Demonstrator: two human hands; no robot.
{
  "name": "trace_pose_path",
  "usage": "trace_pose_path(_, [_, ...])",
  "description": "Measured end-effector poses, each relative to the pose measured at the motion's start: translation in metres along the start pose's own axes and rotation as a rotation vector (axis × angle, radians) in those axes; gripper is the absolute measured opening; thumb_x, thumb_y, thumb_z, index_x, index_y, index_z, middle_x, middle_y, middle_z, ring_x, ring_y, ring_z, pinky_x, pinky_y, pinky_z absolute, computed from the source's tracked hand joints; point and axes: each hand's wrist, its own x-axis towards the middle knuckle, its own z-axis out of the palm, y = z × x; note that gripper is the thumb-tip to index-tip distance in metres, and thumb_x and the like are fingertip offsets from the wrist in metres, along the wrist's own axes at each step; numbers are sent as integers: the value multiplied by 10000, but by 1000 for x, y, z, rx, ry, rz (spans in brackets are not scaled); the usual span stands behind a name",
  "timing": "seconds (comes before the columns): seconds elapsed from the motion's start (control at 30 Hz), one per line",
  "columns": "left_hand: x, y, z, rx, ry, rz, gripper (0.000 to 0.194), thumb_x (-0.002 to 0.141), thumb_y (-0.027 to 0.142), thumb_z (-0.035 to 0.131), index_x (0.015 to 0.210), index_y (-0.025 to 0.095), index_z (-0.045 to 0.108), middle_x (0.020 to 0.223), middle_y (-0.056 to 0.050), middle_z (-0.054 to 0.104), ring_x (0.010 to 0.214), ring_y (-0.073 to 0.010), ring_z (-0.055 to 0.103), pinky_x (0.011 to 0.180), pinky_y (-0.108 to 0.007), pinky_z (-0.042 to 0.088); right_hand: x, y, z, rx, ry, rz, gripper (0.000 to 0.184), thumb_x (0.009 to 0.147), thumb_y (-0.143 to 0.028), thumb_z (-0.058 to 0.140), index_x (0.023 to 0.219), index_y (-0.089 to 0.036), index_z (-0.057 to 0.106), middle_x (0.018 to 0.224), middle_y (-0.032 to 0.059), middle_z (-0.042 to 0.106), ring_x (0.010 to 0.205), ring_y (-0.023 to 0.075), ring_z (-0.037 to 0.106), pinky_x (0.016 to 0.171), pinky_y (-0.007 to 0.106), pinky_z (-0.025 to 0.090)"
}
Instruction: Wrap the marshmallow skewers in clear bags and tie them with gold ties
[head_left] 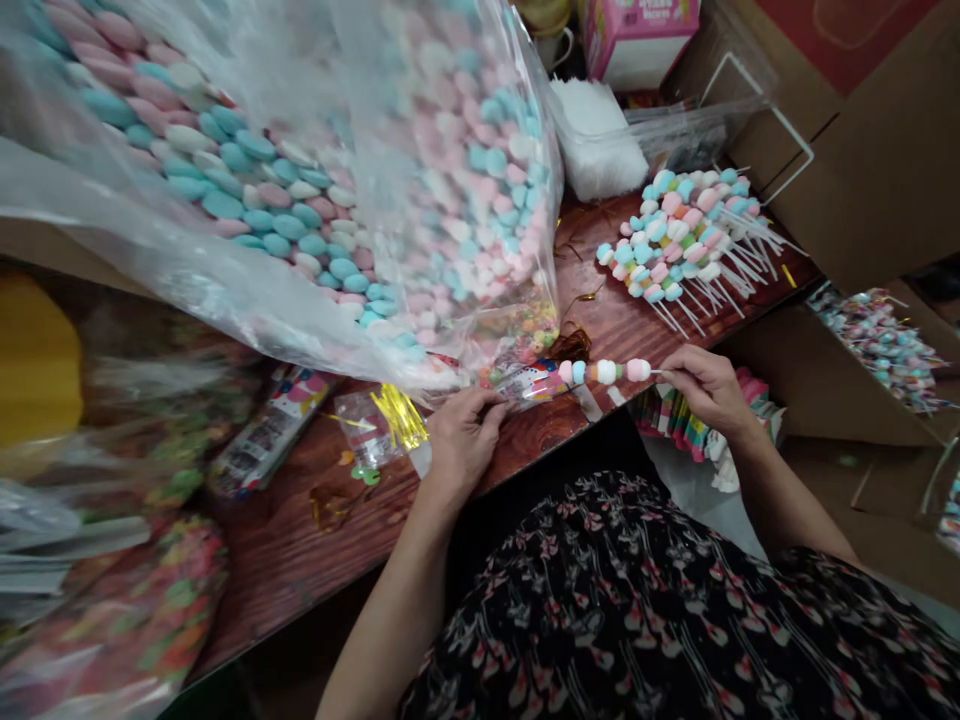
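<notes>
My right hand [705, 385] pinches the thin white stick of a marshmallow skewer [607, 371], which lies level above the table's front edge. Pink, blue and white marshmallows are threaded along it. The skewer's left end meets a clear printed wrapper [536, 382]; how far it sits inside I cannot tell. My left hand [466, 432] is closed at the wrapper's left end, fingers pinched on it. Just behind is a large clear bag of marshmallows [300, 215]. A pile of finished skewers [682, 235] lies at the table's back right, sticks pointing toward the front right.
Gold twist ties [399, 415] and a stack of printed wrappers [274, 430] lie left of my hands on the wooden table [300, 560]. Bags of colourful candy [120, 620] crowd the left side. A cardboard box [877, 350] at right holds wrapped skewers. A pink box [637, 40] stands behind.
</notes>
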Motion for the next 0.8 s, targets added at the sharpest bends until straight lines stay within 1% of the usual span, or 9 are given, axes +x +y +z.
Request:
trace_pose_path(0.1, [1, -2, 0, -19, -15, -36, 192, 861, 367, 632, 826, 205, 729, 823, -17, 725, 771, -160, 659, 744, -283, 506, -1, -3, 3, -2, -35, -1, 168, 922, -268, 531, 797, -210, 626, 730, 12, 618, 686, 142, 566, 662, 283, 437])
trace_pose_path(0.2, [1, -2, 1, 2, -23, 7, 214, 876, 382, 624, 916, 216, 754, 890, -34, 742, 826, -175, 675, 774, -292, 514, -3, -3, 5, 2, -43, 11, 170, 920, -263, 530, 787, -208, 621, 726, 11, 619, 683, 141, 566, 663, 282, 434])
trace_pose_path(0.27, [1, -1, 0, 64, -37, 47, 228, 896, 381, 604, 953, 229, 763, 899, -39, 743, 814, -177, 678, 759, -293, 511, -5, -2, 6, 2, -43, 17, 167, 914, -257, 535, 778, -208, 618, 717, 9, 615, 675, 140, 562, 660, 281, 430])
trace_pose_path(0.37, [3, 0, 0, 149, -71, 79, 234, 911, 374, 582, 950, 243, 772, 908, -39, 739, 782, -175, 674, 707, -285, 497, -9, 0, 8, 4, -33, 32, 155, 907, -239, 542, 777, -207, 620, 719, 7, 614, 677, 139, 562, 660, 280, 425])
trace_pose_path(0.43, [6, 0, 1, 156, -83, 82, 228, 909, 362, 584, 918, 235, 774, 898, -39, 736, 773, -171, 671, 695, -279, 492, -11, 1, 9, 9, -16, 42, 148, 903, -231, 547, 781, -205, 626, 722, 6, 614, 674, 137, 561, 659, 279, 425])
trace_pose_path(0.57, [11, -1, 2, 90, -74, 74, 231, 898, 366, 601, 855, 211, 766, 827, -36, 723, 752, -165, 662, 692, -275, 489, -13, 3, 12, 21, 5, 57, 138, 898, -235, 555, 789, -204, 635, 714, 5, 613, 661, 136, 559, 648, 277, 428])
trace_pose_path(0.7, [13, -5, -2, -31, -119, 76, 242, 898, 395, 599, 885, 216, 761, 842, -33, 724, 771, -160, 660, 720, -277, 495, -14, 4, 15, 38, 3, 61, 140, 901, -232, 550, 794, -204, 634, 723, 5, 614, 665, 132, 558, 648, 273, 430])
trace_pose_path(0.8, [12, -6, -4, -68, -131, 75, 240, 885, 405, 618, 912, 215, 763, 849, -35, 722, 770, -162, 658, 730, -283, 500, -13, 4, 17, 49, -7, 53, 144, 905, -235, 549, 798, -201, 639, 728, 7, 617, 673, 133, 562, 653, 273, 432])
